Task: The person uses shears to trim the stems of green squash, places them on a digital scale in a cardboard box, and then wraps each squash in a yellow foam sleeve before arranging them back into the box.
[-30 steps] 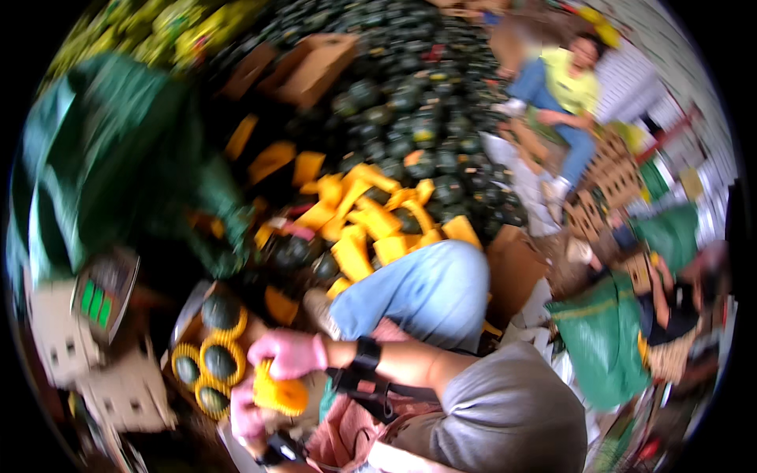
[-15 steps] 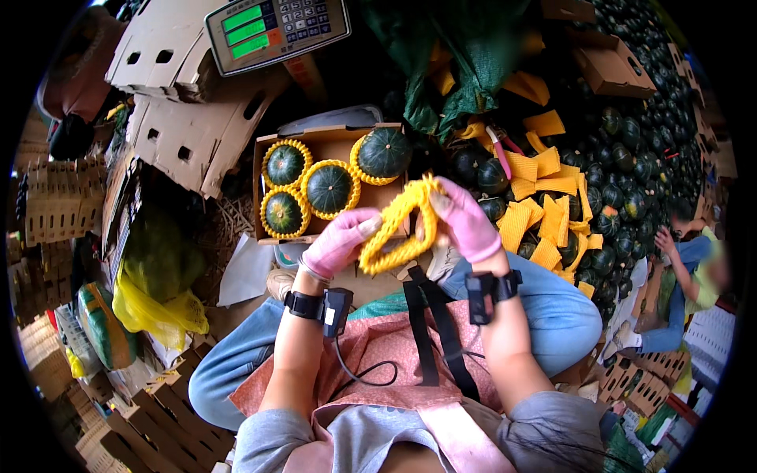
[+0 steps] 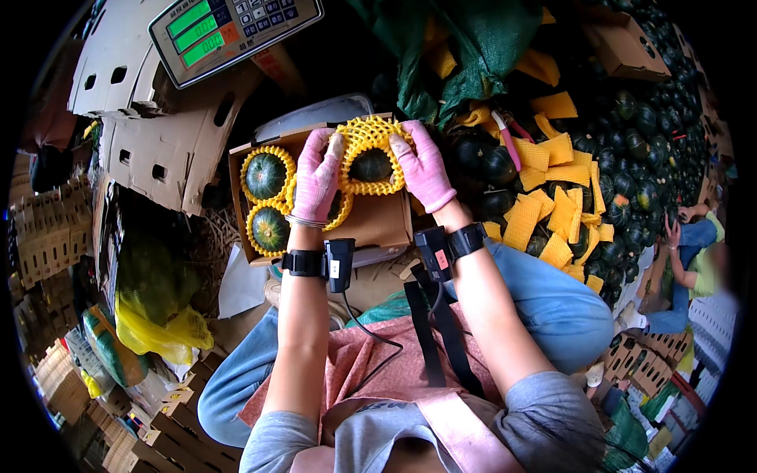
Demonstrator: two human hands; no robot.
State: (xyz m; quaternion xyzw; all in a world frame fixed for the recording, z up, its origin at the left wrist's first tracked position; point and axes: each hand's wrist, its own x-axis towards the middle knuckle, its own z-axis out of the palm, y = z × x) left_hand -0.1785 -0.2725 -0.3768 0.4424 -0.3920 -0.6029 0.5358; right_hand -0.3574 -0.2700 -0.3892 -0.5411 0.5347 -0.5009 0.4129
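Observation:
My left hand (image 3: 318, 177) and my right hand (image 3: 424, 169), both in pink gloves, grip opposite sides of a yellow foam net sleeve (image 3: 365, 130). The sleeve is stretched over a dark green pumpkin (image 3: 371, 165) at the right of an open cardboard box (image 3: 378, 225); part of its rind shows through the opening. Left of it in the box sit two more netted pumpkins, one farther (image 3: 266, 175) and one nearer (image 3: 270, 229). Another netted pumpkin is mostly hidden behind my left hand.
A digital scale display (image 3: 229, 31) stands at the far left beside stacked flattened cartons (image 3: 158, 134). To the right, loose yellow foam sleeves (image 3: 564, 209) and a pink-handled tool (image 3: 506, 142) lie on a large heap of pumpkins (image 3: 631, 165). Another person (image 3: 686, 260) sits far right.
Both hands have moved forward and left over the box. The foam net sleeve, held in the air before, is now over the right-hand pumpkin.

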